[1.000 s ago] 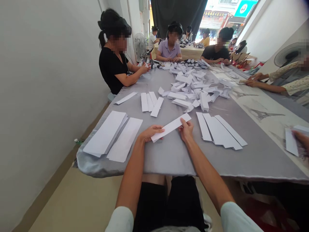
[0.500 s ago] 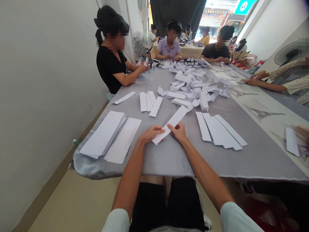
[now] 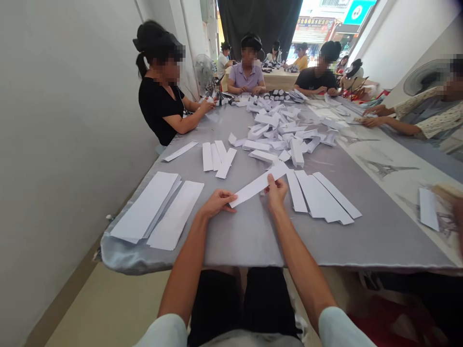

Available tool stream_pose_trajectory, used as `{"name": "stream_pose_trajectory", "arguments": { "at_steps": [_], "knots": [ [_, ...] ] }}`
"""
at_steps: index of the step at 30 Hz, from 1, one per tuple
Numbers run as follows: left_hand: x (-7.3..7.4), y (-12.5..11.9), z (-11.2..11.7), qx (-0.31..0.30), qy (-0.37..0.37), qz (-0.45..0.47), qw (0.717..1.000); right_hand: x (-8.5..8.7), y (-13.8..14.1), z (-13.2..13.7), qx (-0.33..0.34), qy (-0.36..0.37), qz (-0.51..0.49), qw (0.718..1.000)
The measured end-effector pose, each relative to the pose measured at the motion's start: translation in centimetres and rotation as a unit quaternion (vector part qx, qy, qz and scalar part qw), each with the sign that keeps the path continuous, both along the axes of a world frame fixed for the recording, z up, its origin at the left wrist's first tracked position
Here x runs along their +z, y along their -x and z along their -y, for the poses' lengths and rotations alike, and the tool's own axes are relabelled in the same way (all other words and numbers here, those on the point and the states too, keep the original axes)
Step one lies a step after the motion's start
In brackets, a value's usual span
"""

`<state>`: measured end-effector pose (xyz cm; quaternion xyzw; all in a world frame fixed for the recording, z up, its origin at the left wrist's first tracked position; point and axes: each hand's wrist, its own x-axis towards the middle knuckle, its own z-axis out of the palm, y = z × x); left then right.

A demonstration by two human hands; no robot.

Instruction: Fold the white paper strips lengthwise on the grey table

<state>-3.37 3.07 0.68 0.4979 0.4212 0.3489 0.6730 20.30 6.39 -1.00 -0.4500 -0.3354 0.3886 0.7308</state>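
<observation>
Between my two hands, a folded white paper strip (image 3: pixel 255 187) is held slantwise above the grey tablecloth, its far end up and to the right. My left hand (image 3: pixel 219 202) pinches the strip's near left end, thumb on top. My right hand (image 3: pixel 276 189) grips it further along, thumb on the upper face and fingers beneath. To the right lies a fanned set of white paper strips (image 3: pixel 321 197). On the left are two stacks of wider white sheets, a thick stack (image 3: pixel 144 205) and a thinner stack (image 3: pixel 176 214).
Beyond my hands lie a few narrow strips (image 3: pixel 217 156) and a large heap of folded white papers (image 3: pixel 278 127). Several people sit around the table, one in a black shirt (image 3: pixel 159 106) at the left. The table's front edge (image 3: pixel 246 266) runs before my lap.
My right hand has slid along the strip, farther from my left hand. The strip now lies at a flatter slant. The whole view has shifted slightly.
</observation>
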Motion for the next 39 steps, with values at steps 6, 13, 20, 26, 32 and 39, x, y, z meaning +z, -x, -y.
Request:
{"name": "stream_pose_trajectory", "arguments": {
  "at_steps": [6, 13, 20, 26, 32, 39],
  "knots": [
    [-0.3, -0.6, 0.0, 0.007, -0.055, -0.020, 0.998, -0.2, 2.4, 1.9, 0.158, 0.011, 0.117, 0.980],
    [0.0, -0.1, 0.2, 0.025, -0.061, -0.033, 0.997, 1.8, 1.6, 0.4, 0.147, 0.015, 0.165, 0.975],
    [0.2, -0.3, 0.2, 0.021, -0.061, -0.041, 0.997, 4.6, -5.1, -3.4, 0.005, -0.014, 0.069, 0.998],
    [-0.3, -0.6, 0.1, 0.060, -0.073, -0.053, 0.994, 2.5, -2.4, -1.1, 0.095, 0.036, -0.068, 0.993],
    [-0.6, -0.5, 0.1, 0.084, -0.066, -0.033, 0.994, 1.2, -0.1, 0.6, 0.152, 0.066, -0.155, 0.974],
    [-0.8, -0.6, 0.0, 0.081, -0.058, -0.029, 0.995, 0.1, 1.5, 1.5, 0.179, 0.050, 0.003, 0.983]
  ]
}}
